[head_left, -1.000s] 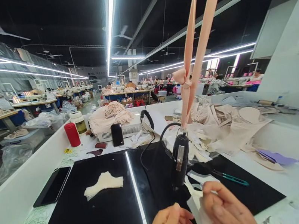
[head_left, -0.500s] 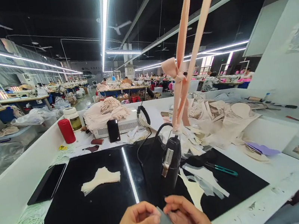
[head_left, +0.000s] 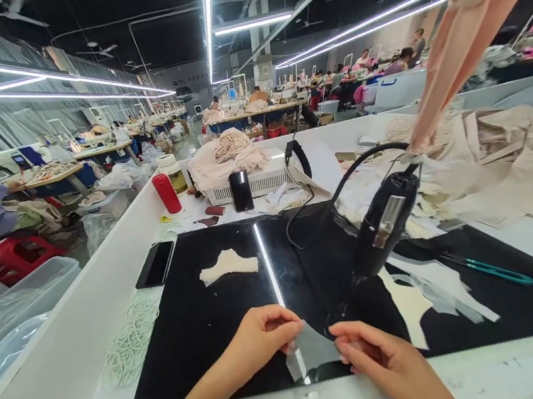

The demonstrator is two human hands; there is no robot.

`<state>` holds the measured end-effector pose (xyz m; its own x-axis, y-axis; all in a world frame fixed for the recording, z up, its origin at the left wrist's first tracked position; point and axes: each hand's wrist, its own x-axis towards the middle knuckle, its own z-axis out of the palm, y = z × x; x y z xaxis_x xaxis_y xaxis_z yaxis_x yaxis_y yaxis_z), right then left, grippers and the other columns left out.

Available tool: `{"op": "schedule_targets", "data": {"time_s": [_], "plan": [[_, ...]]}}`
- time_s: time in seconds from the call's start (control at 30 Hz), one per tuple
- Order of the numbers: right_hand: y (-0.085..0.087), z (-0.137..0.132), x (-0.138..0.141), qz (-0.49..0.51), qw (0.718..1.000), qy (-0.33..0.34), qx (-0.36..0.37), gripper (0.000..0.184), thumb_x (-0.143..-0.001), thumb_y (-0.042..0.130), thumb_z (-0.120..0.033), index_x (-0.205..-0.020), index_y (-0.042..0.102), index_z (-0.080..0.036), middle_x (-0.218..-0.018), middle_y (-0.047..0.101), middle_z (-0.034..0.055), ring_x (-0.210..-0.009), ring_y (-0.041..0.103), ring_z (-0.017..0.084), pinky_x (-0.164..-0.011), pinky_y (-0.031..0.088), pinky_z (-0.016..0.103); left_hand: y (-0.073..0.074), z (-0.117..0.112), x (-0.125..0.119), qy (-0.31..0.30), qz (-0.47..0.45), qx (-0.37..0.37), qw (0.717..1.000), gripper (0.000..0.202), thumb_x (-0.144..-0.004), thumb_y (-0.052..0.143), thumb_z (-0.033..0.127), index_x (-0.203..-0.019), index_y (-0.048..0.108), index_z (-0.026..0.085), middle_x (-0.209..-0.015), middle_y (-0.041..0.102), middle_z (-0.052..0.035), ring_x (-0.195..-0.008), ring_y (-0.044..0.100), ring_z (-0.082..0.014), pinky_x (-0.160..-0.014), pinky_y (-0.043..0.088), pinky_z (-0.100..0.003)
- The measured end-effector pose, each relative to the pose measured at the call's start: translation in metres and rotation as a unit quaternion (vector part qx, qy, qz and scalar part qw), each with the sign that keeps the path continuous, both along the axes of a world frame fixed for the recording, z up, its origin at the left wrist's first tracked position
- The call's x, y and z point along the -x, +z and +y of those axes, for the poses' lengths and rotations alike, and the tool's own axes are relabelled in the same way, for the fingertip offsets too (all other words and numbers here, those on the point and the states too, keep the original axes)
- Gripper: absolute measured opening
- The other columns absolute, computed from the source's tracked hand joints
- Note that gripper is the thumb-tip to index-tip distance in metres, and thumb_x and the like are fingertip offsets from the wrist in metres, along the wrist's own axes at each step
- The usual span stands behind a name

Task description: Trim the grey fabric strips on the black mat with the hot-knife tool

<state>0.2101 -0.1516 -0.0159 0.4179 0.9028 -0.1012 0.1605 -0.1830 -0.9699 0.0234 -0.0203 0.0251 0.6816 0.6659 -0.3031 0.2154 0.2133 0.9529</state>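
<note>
Head view: a translucent piece (head_left: 317, 350) is pinched by the left hand (head_left: 261, 338) and right hand (head_left: 379, 351) above a black mat (head_left: 202, 338).

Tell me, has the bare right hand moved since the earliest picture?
Yes, the right hand moved left, away from the slim teal-handled tool on the flat black mat.

Over a black mat (head_left: 193, 346), the left hand (head_left: 268, 335) pinches 1 side of a translucent piece (head_left: 319, 347) and the right hand (head_left: 379, 351) its other side. Beyond the left hand lie cream cut pieces (head_left: 229, 264); beyond the right, a black tool (head_left: 373, 240) hangs tilted from a peach strap (head_left: 446, 56). Teal snips (head_left: 503, 272) lie right of both hands, pale green cords (head_left: 132, 345) left.
</note>
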Motion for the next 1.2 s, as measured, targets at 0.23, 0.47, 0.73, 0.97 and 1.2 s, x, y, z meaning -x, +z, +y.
{"op": "schedule_targets", "data": {"time_s": [0.23, 0.47, 0.73, 0.97, 1.2], "plan": [[-0.001, 0.001, 0.006, -0.033, 0.999, -0.005, -0.007, 0.031, -0.082, 0.066, -0.051, -0.097, 0.079, -0.027, -0.083, 0.075, 0.0013, -0.078, 0.071, 0.02, -0.072, 0.056, 0.023, 0.002, 0.005, 0.006, -0.002, 0.019, -0.008, 1.0, 0.03, -0.074, 0.076, 0.04, -0.083, 0.071, 0.013, -0.059, 0.058, 0.0033, -0.057, 0.054, -0.0115, -0.061, 0.048, -0.025], [-0.002, 0.005, 0.016, -0.032, 0.999, -0.019, -0.032, 0.03, -0.083, 0.066, -0.049, -0.099, 0.078, -0.027, -0.089, 0.077, 0.0024, -0.081, 0.073, 0.021, -0.078, 0.058, 0.026, -0.003, 0.01, 0.01, 0.007, 0.043, -0.013, 0.999, 0.027, -0.073, 0.071, 0.039, -0.081, 0.063, 0.015, -0.069, 0.063, 0.0014, -0.053, 0.057, -0.0105, -0.053, 0.049, -0.023], [-0.002, 0.008, 0.026, -0.101, 0.99, -0.007, -0.099, 0.02, -0.089, 0.061, -0.039, -0.097, 0.077, -0.029, -0.091, 0.077, 0.0007, -0.074, 0.07, 0.018, -0.073, 0.057, 0.025, -0.004, 0.017, 0.014, -0.002, 0.081, -0.051, 0.995, 0.029, -0.076, 0.068, 0.043, -0.084, 0.061, 0.016, -0.072, 0.061, 0.0015, -0.052, 0.058, -0.0105, -0.046, 0.047, -0.02], [-0.025, 0.014, 0.016, -0.258, 0.952, 0.032, -0.161, 0.022, -0.097, 0.055, -0.029, -0.11, 0.072, -0.029, -0.099, 0.077, 0.0027, -0.087, 0.072, 0.021, -0.078, 0.06, 0.03, -0.01, 0.019, 0.014, -0.008, 0.136, -0.208, 0.969, 0.022, -0.087, 0.06, 0.035, -0.097, 0.07, 0.018, -0.088, 0.064, -0.0027, -0.071, 0.062, -0.0165, -0.056, 0.052, -0.025], [-0.026, 0.005, -0.013, -0.372, 0.908, 0.008, -0.191, 0.021, -0.102, 0.054, -0.035, -0.113, 0.071, -0.029, -0.107, 0.076, 0.0048, -0.099, 0.072, 0.024, -0.086, 0.06, 0.037, -0.013, 0.018, 0.017, -0.03, 0.155, -0.465, 0.871, 0.023, -0.099, 0.048, 0.024, -0.106, 0.07, 0.024, -0.103, 0.064, -0.0033, -0.091, 0.064, -0.0194, -0.087, 0.053, -0.033]]}}
